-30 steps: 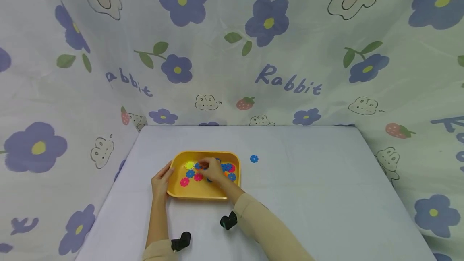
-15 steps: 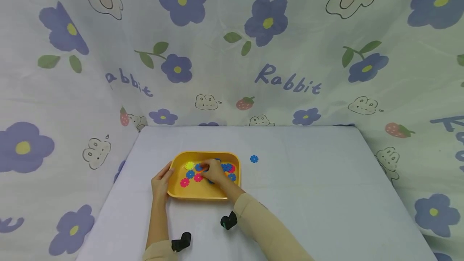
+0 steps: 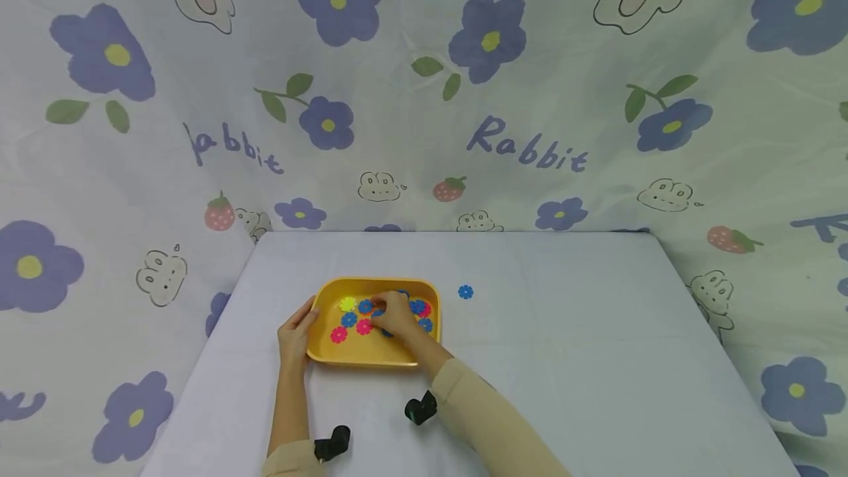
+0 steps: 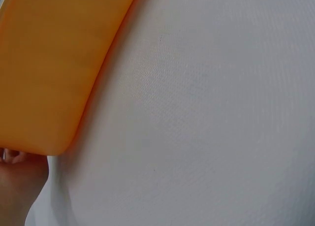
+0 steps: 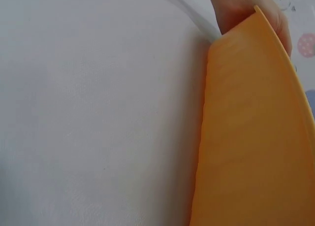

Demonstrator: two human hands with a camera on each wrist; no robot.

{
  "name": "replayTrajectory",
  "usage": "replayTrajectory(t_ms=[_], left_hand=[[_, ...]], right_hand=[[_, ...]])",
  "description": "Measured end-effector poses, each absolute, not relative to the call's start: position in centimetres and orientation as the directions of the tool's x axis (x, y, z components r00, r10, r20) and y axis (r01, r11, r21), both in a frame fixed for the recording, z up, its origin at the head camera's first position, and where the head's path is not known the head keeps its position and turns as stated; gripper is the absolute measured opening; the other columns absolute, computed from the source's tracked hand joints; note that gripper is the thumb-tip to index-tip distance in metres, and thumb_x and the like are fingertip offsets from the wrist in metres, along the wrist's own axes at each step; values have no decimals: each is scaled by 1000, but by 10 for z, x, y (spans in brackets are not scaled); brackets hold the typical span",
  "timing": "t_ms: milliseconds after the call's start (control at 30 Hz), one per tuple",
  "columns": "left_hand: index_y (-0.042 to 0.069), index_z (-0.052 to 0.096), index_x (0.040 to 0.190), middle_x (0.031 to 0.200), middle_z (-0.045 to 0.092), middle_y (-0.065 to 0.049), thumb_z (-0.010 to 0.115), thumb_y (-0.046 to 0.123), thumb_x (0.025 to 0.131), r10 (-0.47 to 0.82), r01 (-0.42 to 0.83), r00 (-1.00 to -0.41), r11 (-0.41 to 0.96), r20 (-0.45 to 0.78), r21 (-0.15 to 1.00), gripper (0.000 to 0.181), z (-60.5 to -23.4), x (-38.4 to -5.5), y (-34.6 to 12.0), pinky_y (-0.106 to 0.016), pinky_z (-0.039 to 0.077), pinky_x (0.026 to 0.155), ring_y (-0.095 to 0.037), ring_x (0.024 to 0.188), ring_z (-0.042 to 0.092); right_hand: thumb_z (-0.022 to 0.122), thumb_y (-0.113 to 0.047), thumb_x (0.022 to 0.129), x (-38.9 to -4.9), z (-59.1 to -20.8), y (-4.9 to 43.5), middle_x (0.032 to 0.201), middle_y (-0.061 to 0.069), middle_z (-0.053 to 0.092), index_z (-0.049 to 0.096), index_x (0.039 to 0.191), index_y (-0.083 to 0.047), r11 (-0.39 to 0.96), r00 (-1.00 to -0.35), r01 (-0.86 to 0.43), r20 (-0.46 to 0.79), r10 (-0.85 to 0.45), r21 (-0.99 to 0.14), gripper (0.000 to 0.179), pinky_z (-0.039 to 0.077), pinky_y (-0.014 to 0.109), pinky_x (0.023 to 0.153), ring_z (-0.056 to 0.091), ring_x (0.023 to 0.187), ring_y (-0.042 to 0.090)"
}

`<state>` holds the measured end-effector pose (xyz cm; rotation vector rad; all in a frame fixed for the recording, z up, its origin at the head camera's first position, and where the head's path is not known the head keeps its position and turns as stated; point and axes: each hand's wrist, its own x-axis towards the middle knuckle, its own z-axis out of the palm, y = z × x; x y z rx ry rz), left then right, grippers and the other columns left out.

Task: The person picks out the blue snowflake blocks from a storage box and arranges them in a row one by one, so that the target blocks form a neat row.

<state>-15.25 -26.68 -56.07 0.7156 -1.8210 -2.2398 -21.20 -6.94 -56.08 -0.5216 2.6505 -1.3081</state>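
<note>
A yellow tray [image 3: 361, 357] lies on the white-covered table with several notched, flower-shaped plastic discs in it. My left hand [image 3: 294, 333] grips its left side, thumb at the rim; part of that hand also shows in the left wrist view below the tray. Inside the tray my right hand [image 3: 395, 313] has its fingers curled, thumb and forefinger pinching at a blue disc [image 3: 377, 313] that is mostly hidden by them. Close left of the fingertips lies another blue disc [image 3: 365, 306]. Around them are a yellow disc [image 3: 347, 304] and pink discs [image 3: 338, 335].
One blue disc [image 3: 466, 291] lies on the table, right of the tray. The table [image 3: 563, 344] meets a patterned cloth backdrop [image 3: 424, 124] at its back and sides. Black wrist cameras [image 3: 420, 408] stick out near both sleeves.
Orange showed at the right fingertips half a second ago; now they are slightly further right, over blue. The left hand keeps its hold on the tray.
</note>
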Motion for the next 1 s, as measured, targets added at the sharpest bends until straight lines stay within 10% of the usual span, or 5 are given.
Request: replayTrajectory(t_ms=[500, 833, 1000], left_hand=[[9, 53, 133, 133, 55, 2, 65, 17, 89, -429, -164, -867, -233, -252, 959, 46, -558, -153, -266, -17, 42, 99, -10, 126, 47], [5, 50, 134, 123, 61, 12, 65, 17, 89, -427, -163, -867, -242, -255, 957, 49, -557, -153, -267, -18, 42, 99, -13, 127, 46], [5, 50, 135, 132, 55, 2, 65, 17, 90, -415, -172, -871, -241, -262, 955, 49, -555, -153, -267, -21, 41, 102, -14, 129, 44]], right_hand=[[81, -12, 74, -214, -556, -61, 87, 4, 68, 72, 102, -1, 607, -897, -258, -47, -439, -752, 31, 52, 16, 68, 58, 77, 9], [78, -12, 77, -217, -558, -61, 72, -1, 61, 67, 80, -2, 397, -895, -167, -30, -445, -902, 15, 48, 15, 57, 52, 64, 6], [73, -5, 81, -221, -555, -61, 76, 11, 67, 65, 103, 5, 220, -904, -68, -33, -427, -973, 25, 56, 22, 60, 66, 67, 17]])
